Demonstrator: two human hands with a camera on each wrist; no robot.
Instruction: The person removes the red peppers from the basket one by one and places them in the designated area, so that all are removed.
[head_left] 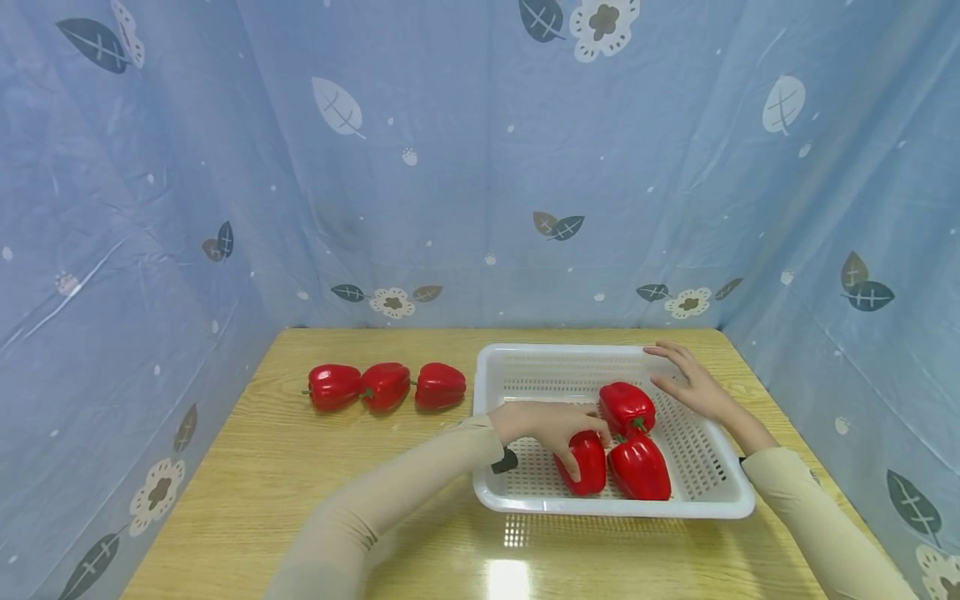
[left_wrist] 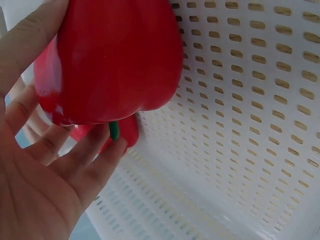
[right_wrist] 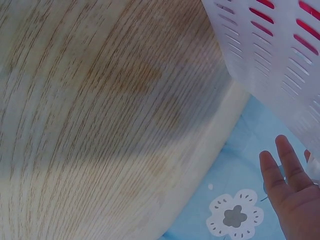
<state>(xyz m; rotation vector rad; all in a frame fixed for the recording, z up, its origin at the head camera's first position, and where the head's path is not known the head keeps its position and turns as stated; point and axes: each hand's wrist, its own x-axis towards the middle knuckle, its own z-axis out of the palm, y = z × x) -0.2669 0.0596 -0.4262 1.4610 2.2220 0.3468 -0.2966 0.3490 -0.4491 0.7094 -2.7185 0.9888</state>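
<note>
Inside a white perforated plastic basket (head_left: pixel 600 506), my left hand (head_left: pixel 551 423) grips a red bell pepper (head_left: pixel 591 468). The left wrist view has the thumb (left_wrist: pixel 25 45) along one side of that pepper and the fingers under its stem end, close to the green stem (left_wrist: pixel 114 130). Two more red bell peppers lie to its right in the basket, one farther back (head_left: pixel 626 406) and one nearer the front (head_left: pixel 642 468). My right hand (head_left: pixel 697 390) is at the basket's right rim, fingers spread and holding nothing; the right wrist view catches it beside the basket wall.
Three red bell peppers lie in a row on the wooden table (head_left: pixel 360 467), left of the basket: one at the left (head_left: pixel 334 387), one in the middle (head_left: pixel 386 386), one at the right (head_left: pixel 440 386). A blue patterned curtain (head_left: pixel 450 167) surrounds the table's back and sides.
</note>
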